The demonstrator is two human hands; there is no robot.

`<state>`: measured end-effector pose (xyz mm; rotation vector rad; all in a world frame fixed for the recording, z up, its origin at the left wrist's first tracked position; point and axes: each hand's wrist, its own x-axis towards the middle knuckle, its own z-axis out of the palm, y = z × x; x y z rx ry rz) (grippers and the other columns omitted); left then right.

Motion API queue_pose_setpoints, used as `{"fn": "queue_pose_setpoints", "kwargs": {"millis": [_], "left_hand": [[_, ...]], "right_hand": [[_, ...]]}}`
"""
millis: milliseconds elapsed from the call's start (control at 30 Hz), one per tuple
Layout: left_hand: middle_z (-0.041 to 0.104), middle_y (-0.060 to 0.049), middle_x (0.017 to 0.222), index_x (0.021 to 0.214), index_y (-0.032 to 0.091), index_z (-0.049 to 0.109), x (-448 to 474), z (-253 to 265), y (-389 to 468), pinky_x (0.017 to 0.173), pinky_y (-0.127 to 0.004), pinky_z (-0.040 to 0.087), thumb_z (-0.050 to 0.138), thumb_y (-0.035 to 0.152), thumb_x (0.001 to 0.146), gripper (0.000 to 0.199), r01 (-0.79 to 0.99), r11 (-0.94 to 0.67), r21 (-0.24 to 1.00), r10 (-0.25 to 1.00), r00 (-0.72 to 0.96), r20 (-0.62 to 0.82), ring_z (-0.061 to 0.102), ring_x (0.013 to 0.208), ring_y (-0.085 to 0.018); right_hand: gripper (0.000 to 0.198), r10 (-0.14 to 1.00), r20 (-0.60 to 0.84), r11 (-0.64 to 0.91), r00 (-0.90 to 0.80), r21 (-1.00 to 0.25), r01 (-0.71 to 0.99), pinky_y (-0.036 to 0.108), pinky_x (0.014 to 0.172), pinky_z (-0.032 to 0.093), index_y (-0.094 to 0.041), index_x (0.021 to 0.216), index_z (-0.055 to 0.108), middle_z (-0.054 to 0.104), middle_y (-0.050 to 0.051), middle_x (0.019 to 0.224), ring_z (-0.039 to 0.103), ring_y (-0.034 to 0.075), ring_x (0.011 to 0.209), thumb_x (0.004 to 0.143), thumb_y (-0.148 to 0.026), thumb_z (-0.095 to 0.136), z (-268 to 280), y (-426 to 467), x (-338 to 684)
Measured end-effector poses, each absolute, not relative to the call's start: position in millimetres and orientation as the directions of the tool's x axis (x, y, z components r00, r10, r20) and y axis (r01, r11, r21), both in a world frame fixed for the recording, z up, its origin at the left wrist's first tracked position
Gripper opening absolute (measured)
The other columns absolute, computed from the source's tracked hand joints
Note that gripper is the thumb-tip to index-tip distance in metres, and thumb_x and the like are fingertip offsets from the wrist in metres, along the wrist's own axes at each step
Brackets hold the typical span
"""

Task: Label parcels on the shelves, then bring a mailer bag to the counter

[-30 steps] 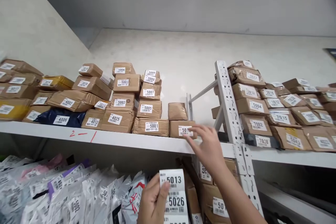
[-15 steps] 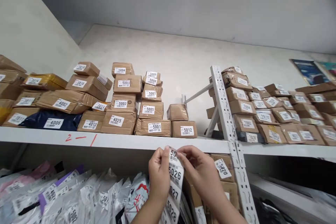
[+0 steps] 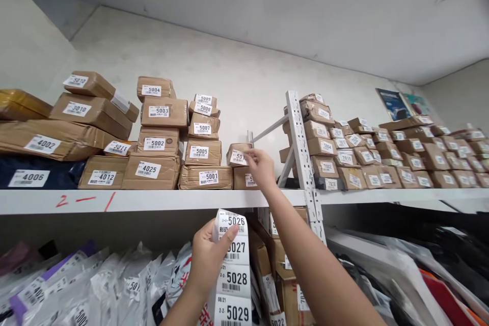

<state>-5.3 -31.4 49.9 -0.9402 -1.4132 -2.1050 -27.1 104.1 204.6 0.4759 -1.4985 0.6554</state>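
Note:
My left hand (image 3: 209,252) is closed on a strip of white number labels (image 3: 234,279), its thumb over the 5026 and 5027 labels. The strip hangs down, with 5028 and 5029 below. Higher up, my right hand (image 3: 260,167) reaches to the shelf and pinches the right edge of a single white label (image 3: 237,157). That label lies against the front of a small brown box (image 3: 234,147), its last digits covered by my fingers. Beneath this box is another brown box (image 3: 239,177), whose label is partly hidden by my hand and wrist.
Numbered cardboard boxes (image 3: 204,152) stand stacked along the white shelf (image 3: 153,202), marked 2-1 in red. A perforated metal post (image 3: 300,142) rises right of my right hand. Below are bagged parcels (image 3: 114,285) and upright cartons (image 3: 290,285). More boxes (image 3: 385,153) fill the right shelf.
My right hand has left the label strip and moved up to the small box with one label. My left hand still holds the strip, lower and further left. The view has shifted right.

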Motion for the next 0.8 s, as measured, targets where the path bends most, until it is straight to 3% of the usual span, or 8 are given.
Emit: {"fn": "queue_pose_setpoints", "kwargs": {"millis": [133,300,400,500,600,667,733,800], "left_hand": [[0.058,0.002,0.059,0.073,0.015,0.061,-1,44,-42,0.048,-0.018,0.041,0.072,0.048,0.064,0.036,0.657,-0.420,0.626,-0.013,-0.694,0.720,0.048,0.052,-0.008],[0.065,-0.001,0.067,0.079,0.015,0.063,-8,38,-54,0.050,-0.021,0.046,0.072,0.047,0.064,0.036,0.659,-0.399,0.638,0.000,-0.695,0.719,0.055,0.057,-0.012],[0.068,-0.002,0.072,0.081,0.015,0.063,-13,35,-57,0.055,-0.021,0.048,0.072,0.046,0.064,0.036,0.681,-0.350,0.644,0.010,-0.684,0.729,0.059,0.063,-0.014],[0.070,-0.002,0.075,0.083,0.016,0.064,-14,30,-59,0.057,-0.021,0.049,0.072,0.047,0.065,0.036,0.682,-0.319,0.658,-0.001,-0.694,0.719,0.061,0.065,-0.015],[0.070,-0.003,0.073,0.081,0.017,0.066,-10,13,-64,0.056,-0.023,0.049,0.069,0.049,0.066,0.035,0.700,-0.233,0.676,-0.024,-0.699,0.715,0.062,0.065,-0.017],[0.069,-0.004,0.066,0.073,0.018,0.069,-4,-6,-68,0.053,-0.024,0.047,0.068,0.049,0.067,0.031,0.766,-0.108,0.634,-0.033,-0.640,0.768,0.060,0.060,-0.018],[0.066,-0.003,0.058,0.066,0.020,0.070,4,-31,-69,0.053,-0.025,0.045,0.067,0.046,0.069,0.026,0.853,0.022,0.522,0.011,-0.522,0.853,0.057,0.056,-0.018],[0.062,-0.004,0.056,0.061,0.022,0.070,12,-57,-64,0.056,-0.027,0.043,0.062,0.044,0.074,0.026,0.903,0.092,0.419,0.087,-0.426,0.900,0.054,0.057,-0.018]], "right_hand": [[0.015,0.034,0.998,0.829,-0.057,-0.060,-0.556,0.035,0.078,0.046,-0.018,0.085,0.066,0.056,0.005,0.079,0.056,0.019,0.072,0.080,-0.016,0.052,227,111,-42],[0.037,0.036,0.999,0.937,0.025,-0.025,-0.348,0.040,0.071,0.046,-0.019,0.115,0.054,0.052,0.013,0.099,0.055,0.025,0.081,0.078,-0.024,0.057,221,106,-38],[0.024,-0.057,0.997,0.960,0.053,0.069,-0.271,0.041,0.074,0.045,-0.018,0.102,0.059,0.054,0.014,0.102,0.053,0.029,0.092,0.079,-0.023,0.056,220,104,-36],[0.017,-0.104,0.994,0.914,0.039,0.111,-0.389,0.045,0.086,0.043,-0.017,0.095,0.061,0.060,0.013,0.099,0.051,0.029,0.099,0.080,-0.022,0.056,205,99,-21],[0.026,-0.113,0.990,0.734,-0.085,0.026,-0.679,0.038,0.080,0.048,-0.019,0.106,0.059,0.063,0.010,0.105,0.057,0.022,0.094,0.085,-0.033,0.052,155,90,18],[0.035,-0.307,0.867,0.576,-0.392,-0.158,-0.802,0.028,0.064,0.050,-0.025,0.115,0.056,0.065,0.006,0.102,0.060,0.016,0.077,0.084,-0.041,0.054,105,85,47],[0.037,-0.423,0.753,0.523,-0.504,-0.251,-0.814,0.025,0.061,0.049,-0.026,0.107,0.062,0.067,0.002,0.093,0.060,0.015,0.074,0.074,-0.041,0.067,49,84,69],[0.020,-0.336,0.788,0.487,-0.516,-0.323,-0.811,0.023,0.054,0.045,-0.024,0.088,0.068,0.065,0.001,0.074,0.057,0.013,0.063,0.074,-0.038,0.066,-3,87,77]]}}
